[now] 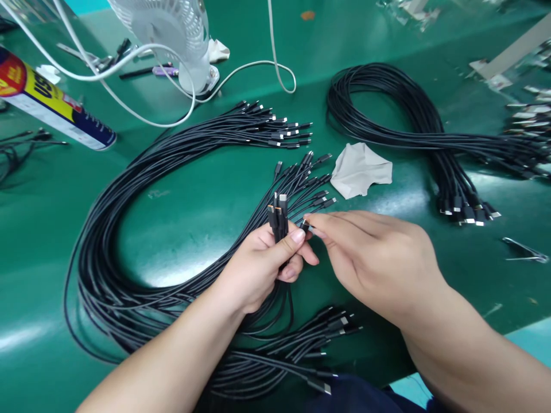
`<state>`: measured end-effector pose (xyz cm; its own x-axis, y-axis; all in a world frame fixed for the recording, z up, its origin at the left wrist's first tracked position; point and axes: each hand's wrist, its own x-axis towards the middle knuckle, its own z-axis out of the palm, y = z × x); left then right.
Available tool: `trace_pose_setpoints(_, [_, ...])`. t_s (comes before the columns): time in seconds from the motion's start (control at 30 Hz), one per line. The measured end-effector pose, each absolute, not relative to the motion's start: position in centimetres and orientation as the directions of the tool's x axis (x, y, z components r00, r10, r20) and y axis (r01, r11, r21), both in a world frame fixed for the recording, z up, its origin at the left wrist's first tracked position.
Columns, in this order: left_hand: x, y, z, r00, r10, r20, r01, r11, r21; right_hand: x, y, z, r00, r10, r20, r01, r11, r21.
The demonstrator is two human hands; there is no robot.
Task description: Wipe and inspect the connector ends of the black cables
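My left hand [275, 252] is closed around a small bunch of black USB cables [279, 221], their plugs standing upright above the fingers. One more plug [305, 226] sticks out to the right between its thumb and index finger. At that plug's tip, my right hand [374, 252] pinches its thumb and index finger together; a tiny pale bit shows there, too small to name. Under and beyond the left hand, a large bundle of black cables [99, 229] curves in a C, with plug ends [279, 135] at the far side and others [336, 327] near my body.
A second cable coil [387, 74] lies at the right, beside a crumpled grey cloth [361, 169]. Metal tweezers [525, 250] rest near the right edge. A white fan [172, 34], its white cord [241, 70] and a spray can [55, 103] occupy the far left of the green table [181, 246].
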<state>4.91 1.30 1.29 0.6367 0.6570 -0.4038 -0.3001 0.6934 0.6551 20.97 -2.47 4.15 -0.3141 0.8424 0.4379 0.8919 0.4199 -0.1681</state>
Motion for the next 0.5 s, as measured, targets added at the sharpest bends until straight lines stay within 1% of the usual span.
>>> trace_pose_setpoints(0.17, [4.93,1.35,1.17,0.634,0.664,-0.396,-0.306,0.686,0.66,21.15,-2.51,4.09,-0.311,0.843,0.439,0.893,0.418,-0.168])
trace_pose_setpoints(0.5, [4.84,1.27,1.39,0.612,0.663,-0.43,-0.275,0.689,0.671,21.54,-2.67,3.98,-0.314,0.855,0.413,0.897,0.409,-0.165])
